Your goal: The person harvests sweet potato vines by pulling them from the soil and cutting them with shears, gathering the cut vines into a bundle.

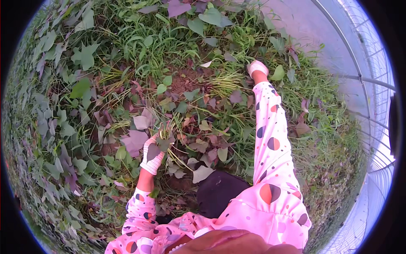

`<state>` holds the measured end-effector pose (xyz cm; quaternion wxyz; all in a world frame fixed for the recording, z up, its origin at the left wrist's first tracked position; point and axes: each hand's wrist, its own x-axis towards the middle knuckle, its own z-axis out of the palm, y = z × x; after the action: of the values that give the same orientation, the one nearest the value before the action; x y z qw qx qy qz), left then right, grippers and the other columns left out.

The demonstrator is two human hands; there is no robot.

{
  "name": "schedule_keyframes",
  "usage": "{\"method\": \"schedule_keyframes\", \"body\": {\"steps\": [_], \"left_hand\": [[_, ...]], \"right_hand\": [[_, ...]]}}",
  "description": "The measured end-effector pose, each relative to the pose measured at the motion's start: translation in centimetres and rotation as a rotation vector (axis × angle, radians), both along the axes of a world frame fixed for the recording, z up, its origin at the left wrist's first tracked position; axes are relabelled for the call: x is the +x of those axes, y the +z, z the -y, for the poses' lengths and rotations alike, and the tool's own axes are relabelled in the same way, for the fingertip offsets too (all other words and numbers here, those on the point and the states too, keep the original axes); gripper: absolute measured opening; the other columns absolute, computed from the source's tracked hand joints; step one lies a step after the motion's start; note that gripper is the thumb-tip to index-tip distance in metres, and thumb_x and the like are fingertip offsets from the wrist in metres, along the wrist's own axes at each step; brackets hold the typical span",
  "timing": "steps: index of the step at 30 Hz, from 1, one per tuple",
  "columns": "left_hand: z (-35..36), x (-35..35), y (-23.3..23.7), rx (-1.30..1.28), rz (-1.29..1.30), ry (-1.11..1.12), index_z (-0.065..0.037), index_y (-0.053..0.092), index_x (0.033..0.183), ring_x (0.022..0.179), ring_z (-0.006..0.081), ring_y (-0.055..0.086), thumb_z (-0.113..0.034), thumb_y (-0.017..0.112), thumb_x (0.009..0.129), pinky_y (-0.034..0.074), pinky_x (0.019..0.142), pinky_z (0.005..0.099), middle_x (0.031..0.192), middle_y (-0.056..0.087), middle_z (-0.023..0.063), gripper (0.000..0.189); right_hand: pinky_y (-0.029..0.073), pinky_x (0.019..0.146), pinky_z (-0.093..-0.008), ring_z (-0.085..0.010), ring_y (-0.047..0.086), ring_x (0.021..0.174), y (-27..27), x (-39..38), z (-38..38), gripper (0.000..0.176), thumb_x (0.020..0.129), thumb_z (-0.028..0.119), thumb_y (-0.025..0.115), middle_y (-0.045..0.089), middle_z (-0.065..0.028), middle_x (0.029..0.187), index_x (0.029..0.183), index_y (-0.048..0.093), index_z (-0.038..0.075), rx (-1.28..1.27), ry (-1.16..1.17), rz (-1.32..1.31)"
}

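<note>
This is a planted growing bed inside a greenhouse tunnel. Low vines (84,55) with heart-shaped green and purple leaves cover nearly all the ground. Tufts of grass (127,38) push up among them, and a patch of bare reddish soil (184,82) shows in the middle. Along the right edge, curved metal pipes (351,55) arch overhead and carry a pale translucent covering (374,46). A strip of bare pale ground (304,25) runs beside the bed.

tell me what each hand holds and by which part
The left hand clutches a bunch of leafy vines by their stems. The right hand reaches into the grass; whether it grips anything cannot be told.
</note>
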<state>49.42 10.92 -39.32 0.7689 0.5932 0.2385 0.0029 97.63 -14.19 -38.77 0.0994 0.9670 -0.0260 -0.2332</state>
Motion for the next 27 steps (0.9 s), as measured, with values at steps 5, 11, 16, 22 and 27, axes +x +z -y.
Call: {"method": "schedule_keyframes", "body": {"steps": [5,11,16,22,27], "left_hand": [[0.5,0.7,-0.4,-0.284,-0.060,0.077,0.002,0.051,0.123,0.088,0.0204,0.063,-0.009,0.039,0.097,0.055,0.078,0.0311,0.103,0.061,0.0116,0.031],[0.9,1.9,0.1,-0.762,-0.118,0.192,0.007,0.044,0.127,0.110,0.0301,0.058,-0.004,0.030,0.098,0.049,0.096,0.0339,0.122,0.054,0.0217,0.034],[1.7,2.1,1.7,-0.301,-0.036,-0.030,0.006,0.044,0.130,0.106,0.0239,0.061,0.003,0.032,0.093,0.052,0.087,0.0274,0.119,0.057,0.0192,0.039],[1.0,3.3,2.5,-0.792,-0.138,0.222,0.005,0.047,0.128,0.102,0.0218,0.062,0.004,0.035,0.093,0.053,0.084,0.0258,0.117,0.060,0.0197,0.037],[0.8,3.6,1.1,-0.402,-0.079,0.063,0.005,0.050,0.124,0.093,0.0185,0.063,0.010,0.048,0.086,0.053,0.081,0.0255,0.109,0.064,0.0160,0.038]], "right_hand": [[0.045,0.095,-0.0402,-0.0302,0.057,0.116,0.9,0.3,0.2,0.047,0.087,0.040,0.049,0.058,-0.0118,0.127,0.119,0.062,0.008,-0.027,0.009,-0.018],[0.046,0.093,-0.0416,-0.0311,0.058,0.115,0.5,2.7,-0.6,0.043,0.086,0.036,0.049,0.060,-0.0124,0.125,0.115,0.064,0.007,-0.021,-0.008,-0.034],[0.048,0.092,-0.0415,-0.0334,0.059,0.113,-0.5,1.1,-0.2,0.037,0.087,0.030,0.053,0.061,-0.0161,0.121,0.111,0.066,0.005,0.087,0.085,0.065],[0.048,0.087,-0.0447,-0.0403,0.060,0.098,0.2,1.3,-0.8,0.042,0.086,0.037,0.052,0.063,-0.0237,0.104,0.102,0.067,0.001,0.495,0.022,0.471],[0.050,0.086,-0.0429,-0.0337,0.062,0.104,-0.8,5.6,-2.7,0.031,0.086,0.028,0.061,0.064,-0.0202,0.111,0.107,0.067,0.006,0.333,-0.112,0.425]]}}
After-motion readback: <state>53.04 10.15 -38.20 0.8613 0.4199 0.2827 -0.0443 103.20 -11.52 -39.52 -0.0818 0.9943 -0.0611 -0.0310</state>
